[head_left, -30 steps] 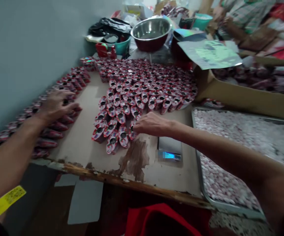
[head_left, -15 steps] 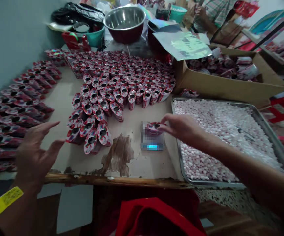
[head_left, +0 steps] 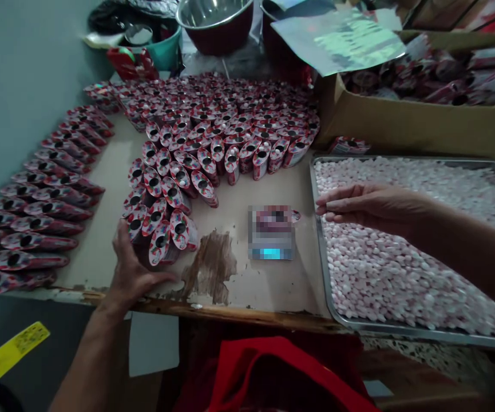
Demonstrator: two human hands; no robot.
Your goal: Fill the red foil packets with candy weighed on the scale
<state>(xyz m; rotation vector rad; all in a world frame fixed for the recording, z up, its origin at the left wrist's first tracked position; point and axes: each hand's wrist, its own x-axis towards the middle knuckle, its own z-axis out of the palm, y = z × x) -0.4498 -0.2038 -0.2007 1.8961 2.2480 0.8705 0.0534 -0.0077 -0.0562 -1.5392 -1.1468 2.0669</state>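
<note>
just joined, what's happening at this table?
A person is working among many small red-and-white open pouches standing on a worn table. The left hand rests flat on the table against the nearest cluster of pouches. The right hand, open and holding nothing, hovers over a metal tray of small pink-white candies. One pouch sits on a small digital scale between the cluster and the tray.

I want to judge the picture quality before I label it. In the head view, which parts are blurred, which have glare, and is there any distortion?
Head view: a pixelated patch hides the scale and the pouch on it; the holographic sheet shows a greenish sheen; the steel bowl catches a soft shine; the table edge bows from the wide lens; light is dim and even; the right hand looks sharp.
</note>
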